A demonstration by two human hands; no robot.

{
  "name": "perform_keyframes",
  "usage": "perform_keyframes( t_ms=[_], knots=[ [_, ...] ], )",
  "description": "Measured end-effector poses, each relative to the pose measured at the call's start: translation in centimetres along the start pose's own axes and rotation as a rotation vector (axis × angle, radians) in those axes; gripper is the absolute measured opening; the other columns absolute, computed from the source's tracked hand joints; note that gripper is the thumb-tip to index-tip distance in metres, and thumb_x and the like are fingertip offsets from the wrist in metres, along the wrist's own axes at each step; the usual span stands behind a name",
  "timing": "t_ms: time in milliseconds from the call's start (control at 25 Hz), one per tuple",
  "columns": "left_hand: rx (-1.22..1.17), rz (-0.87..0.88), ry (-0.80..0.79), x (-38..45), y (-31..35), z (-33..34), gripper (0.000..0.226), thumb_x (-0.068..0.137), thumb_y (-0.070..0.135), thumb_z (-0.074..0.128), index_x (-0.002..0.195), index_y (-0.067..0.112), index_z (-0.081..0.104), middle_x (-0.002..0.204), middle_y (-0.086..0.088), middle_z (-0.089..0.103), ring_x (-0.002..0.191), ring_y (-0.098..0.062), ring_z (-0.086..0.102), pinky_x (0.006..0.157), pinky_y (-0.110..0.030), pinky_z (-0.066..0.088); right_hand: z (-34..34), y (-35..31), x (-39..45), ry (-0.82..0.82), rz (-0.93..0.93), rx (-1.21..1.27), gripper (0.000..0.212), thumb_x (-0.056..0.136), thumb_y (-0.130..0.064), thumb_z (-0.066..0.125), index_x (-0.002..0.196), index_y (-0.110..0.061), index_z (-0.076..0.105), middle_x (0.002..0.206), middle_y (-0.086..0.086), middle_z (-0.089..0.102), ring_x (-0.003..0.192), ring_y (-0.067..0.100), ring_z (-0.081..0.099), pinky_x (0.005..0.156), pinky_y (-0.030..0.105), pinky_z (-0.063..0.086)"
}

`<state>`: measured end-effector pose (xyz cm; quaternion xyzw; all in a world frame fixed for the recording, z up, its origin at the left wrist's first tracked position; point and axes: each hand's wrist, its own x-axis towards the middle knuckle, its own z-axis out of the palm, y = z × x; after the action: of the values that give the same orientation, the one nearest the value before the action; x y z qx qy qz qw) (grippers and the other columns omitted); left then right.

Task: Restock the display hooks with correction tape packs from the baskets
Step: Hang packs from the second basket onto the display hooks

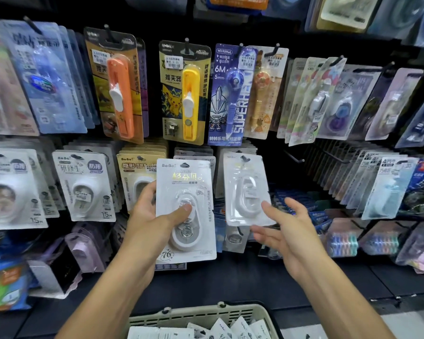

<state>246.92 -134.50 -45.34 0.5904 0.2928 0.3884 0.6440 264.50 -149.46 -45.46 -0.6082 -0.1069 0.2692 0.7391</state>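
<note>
Correction tape pack [185,211], white card with a white dispenser under a clear blister, sits upright in the left hand [154,214], thumb pressed across the front of the blister and fingers curled round behind the card's left edge. It is held up in front of the lower row of hooks, just beside another white pack [246,189] that hangs from its hook [244,158] to the right. Right hand [283,231] floats below and to the right of that hanging pack, palm turned inward, fingers spread and relaxed, gripping nothing; whether its fingertips touch the pack's bottom edge I cannot tell. Down at the bottom edge, a beige basket [196,314] shows its slotted rim, with more white packs [230,329] piled loosely inside. Above, the upper row carries an orange clip pusher [120,94] and a yellow one [190,101] on their own hooks.
</note>
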Motion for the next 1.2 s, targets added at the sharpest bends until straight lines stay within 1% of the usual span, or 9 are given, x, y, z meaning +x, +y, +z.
perform_keyframes(
  t_ms=[80, 120, 280, 400, 520, 640, 760, 960, 1200],
  knots=[
    [-0.033, 0.001, 0.027, 0.1, 0.2, -0.2, 0.046, 0.088, 0.000, 0.072, 0.125, 0.026, 0.063, 0.108, 0.006, 0.079, 0.099, -0.016, 0.076, 0.089, -0.039, 0.056, 0.3, 0.6, -0.2, -0.082, 0.009, -0.041, 0.059, 0.088, -0.025, 0.077, 0.136, -0.032, 0.042, 0.120, 0.001, 0.062, 0.096, 0.025, 0.073, 0.078, 0.037, 0.060],
    [-0.071, 0.000, 0.036, 0.2, 0.3, -0.2, 0.045, 0.090, -0.001, 0.069, 0.125, 0.026, 0.063, 0.108, 0.005, 0.079, 0.099, -0.017, 0.076, 0.090, -0.041, 0.056, 0.8, 0.8, -0.4, -0.155, -0.041, -0.127, 0.057, 0.086, -0.030, 0.079, 0.134, -0.031, 0.048, 0.121, -0.001, 0.066, 0.101, 0.022, 0.072, 0.086, 0.038, 0.059],
    [-0.145, -0.017, -0.104, 0.0, 0.3, 1.3, 0.044, 0.094, -0.002, 0.061, 0.126, 0.027, 0.061, 0.110, 0.001, 0.079, 0.100, -0.019, 0.076, 0.080, -0.034, 0.061, 3.9, 2.4, -1.8, -0.568, -0.095, -0.166, 0.044, 0.082, -0.026, 0.081, 0.123, -0.021, 0.065, 0.106, 0.004, 0.078, 0.095, 0.020, 0.075, 0.079, 0.028, 0.059],
    [0.120, 0.059, -0.169, 0.7, 0.2, 1.7, 0.034, 0.099, 0.010, 0.060, 0.120, 0.036, 0.064, 0.114, 0.006, 0.076, 0.103, -0.011, 0.072, 0.080, -0.019, 0.058, 3.9, 1.9, -1.1, -0.382, -0.109, -0.090, 0.028, 0.092, -0.023, 0.072, 0.119, -0.016, 0.067, 0.104, 0.007, 0.078, 0.079, 0.024, 0.076, 0.054, 0.031, 0.057],
    [0.875, 0.307, -0.138, 2.1, -0.1, 0.4, 0.046, 0.098, 0.029, 0.061, 0.143, 0.035, 0.051, 0.149, 0.011, 0.048, 0.136, -0.012, 0.046, 0.111, -0.038, 0.042, 1.7, 0.2, 0.3, -0.132, -0.148, -0.189, 0.015, 0.099, -0.029, 0.063, 0.111, -0.021, 0.065, 0.090, 0.004, 0.077, 0.049, 0.018, 0.064, 0.036, 0.024, 0.040],
    [1.222, 0.324, -0.151, 3.2, -0.6, -0.4, 0.068, 0.098, 0.037, 0.059, 0.158, 0.033, 0.027, 0.168, 0.007, 0.014, 0.155, -0.018, 0.012, 0.124, -0.048, 0.019, 0.3, 0.0, 0.7, -0.014, -0.189, -0.253, 0.006, 0.096, -0.031, 0.065, 0.097, -0.025, 0.067, 0.083, 0.002, 0.072, 0.036, 0.004, 0.049, 0.034, 0.019, 0.032],
    [1.274, 0.298, -0.152, 3.9, -0.8, -0.8, 0.075, 0.097, 0.038, 0.060, 0.160, 0.035, 0.019, 0.171, 0.007, 0.000, 0.157, -0.017, 0.000, 0.127, -0.050, 0.011, -0.3, 0.2, 0.8, 0.039, -0.180, -0.185, 0.007, 0.092, -0.028, 0.069, 0.086, -0.029, 0.073, 0.078, -0.004, 0.074, 0.042, 0.003, 0.054, 0.034, 0.015, 0.031],
    [1.271, 0.282, -0.171, 3.6, -1.3, -0.5, 0.076, 0.098, 0.040, 0.057, 0.160, 0.038, 0.014, 0.170, 0.008, -0.007, 0.157, -0.017, -0.005, 0.128, -0.048, 0.006, 0.6, 1.1, 3.2, -0.001, -0.101, -0.260, 0.005, 0.095, -0.026, 0.066, 0.098, -0.024, 0.070, 0.074, -0.002, 0.072, 0.037, 0.006, 0.048, 0.036, 0.020, 0.035],
    [1.228, 0.273, -0.274, 2.8, -2.4, -0.9, 0.072, 0.098, 0.042, 0.057, 0.158, 0.042, 0.017, 0.170, 0.011, 0.003, 0.157, -0.017, 0.003, 0.127, -0.044, 0.011, 2.8, 2.1, 9.1, 0.108, -0.088, -0.240, 0.035, 0.091, -0.026, 0.074, 0.119, -0.014, 0.055, 0.101, 0.010, 0.068, 0.044, 0.013, 0.059, 0.041, 0.027, 0.049]
  ],
)
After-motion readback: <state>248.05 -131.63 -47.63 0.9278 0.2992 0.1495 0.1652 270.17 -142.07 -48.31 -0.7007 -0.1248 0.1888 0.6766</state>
